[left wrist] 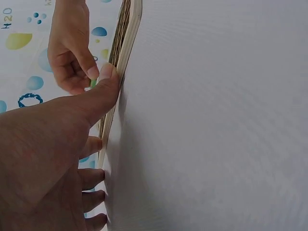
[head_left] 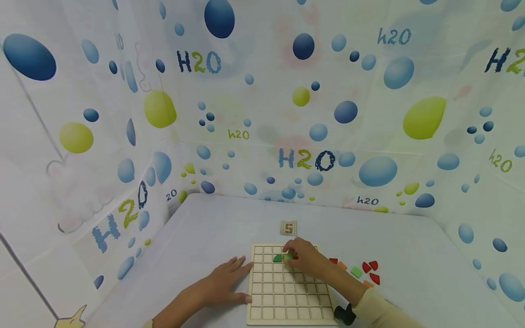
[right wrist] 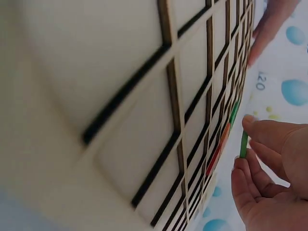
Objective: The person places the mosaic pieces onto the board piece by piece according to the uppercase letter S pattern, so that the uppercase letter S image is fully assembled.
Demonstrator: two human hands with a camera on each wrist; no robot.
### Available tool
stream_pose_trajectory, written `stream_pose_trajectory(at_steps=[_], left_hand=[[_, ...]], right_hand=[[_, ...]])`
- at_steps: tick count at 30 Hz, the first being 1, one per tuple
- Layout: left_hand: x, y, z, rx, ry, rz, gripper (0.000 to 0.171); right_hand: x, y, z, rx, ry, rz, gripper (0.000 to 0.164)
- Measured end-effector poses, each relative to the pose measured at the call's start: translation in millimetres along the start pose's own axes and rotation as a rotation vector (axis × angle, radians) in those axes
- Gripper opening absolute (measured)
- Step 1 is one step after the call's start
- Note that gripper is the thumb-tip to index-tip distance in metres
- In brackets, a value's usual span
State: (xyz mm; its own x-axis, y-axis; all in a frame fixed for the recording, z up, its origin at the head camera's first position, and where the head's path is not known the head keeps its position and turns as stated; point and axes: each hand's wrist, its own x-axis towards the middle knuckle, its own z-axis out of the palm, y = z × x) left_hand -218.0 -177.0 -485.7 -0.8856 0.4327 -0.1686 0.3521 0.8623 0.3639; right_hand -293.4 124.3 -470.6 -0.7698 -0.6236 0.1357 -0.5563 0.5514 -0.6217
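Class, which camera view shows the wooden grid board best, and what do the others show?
The head view: the wooden grid board shows nearly whole from above, though the right hand and forearm cover part. The left wrist view shows mainly its edge; the right wrist view shows cells close up, slanted and cropped.

Booth (head_left: 229, 175) of bubble-print curtains (head_left: 270, 105)

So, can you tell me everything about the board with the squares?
The board is pale and looks wooden, with thin raised strips making rows of square spaces inside a rim. It lies flat on the white table. A dark green piece, an orange piece and a red piece sit towards its far edge. The left hand touches its left side.
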Motion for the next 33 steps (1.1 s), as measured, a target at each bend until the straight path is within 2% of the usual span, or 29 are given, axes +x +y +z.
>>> stream_pose_trajectory(at_steps=[5, 9, 13, 21, 33], left_hand=[[-0.6, 0.3, -0.8, -0.001, 0.003, 0.010, 0.094], [-1.4, -0.2, -1.3, -0.002, 0.005, 0.023, 0.094], [-2.8, 0.3, -2.0, -0.010, 0.008, 0.035, 0.093], [-2.6, -0.2, -2.2, -0.014, 0.006, 0.026, 0.093], [-0.8, -0.9, -1.3, -0.003, 0.005, 0.027, 0.094]], right_hand=[[4.7, -10.0, 7.8, 0.018, -0.035, -0.037, 0.015], [8.1, -13.5, 13.9, -0.018, -0.069, -0.061, 0.013], [10.6, -12.6, 18.9, -0.028, -0.112, -0.029, 0.009], [9.6, -15.9, 18.8, -0.034, -0.131, -0.011, 0.006], [7.8, -17.8, 13.5, -0.125, -0.133, -0.113, 0.010]])
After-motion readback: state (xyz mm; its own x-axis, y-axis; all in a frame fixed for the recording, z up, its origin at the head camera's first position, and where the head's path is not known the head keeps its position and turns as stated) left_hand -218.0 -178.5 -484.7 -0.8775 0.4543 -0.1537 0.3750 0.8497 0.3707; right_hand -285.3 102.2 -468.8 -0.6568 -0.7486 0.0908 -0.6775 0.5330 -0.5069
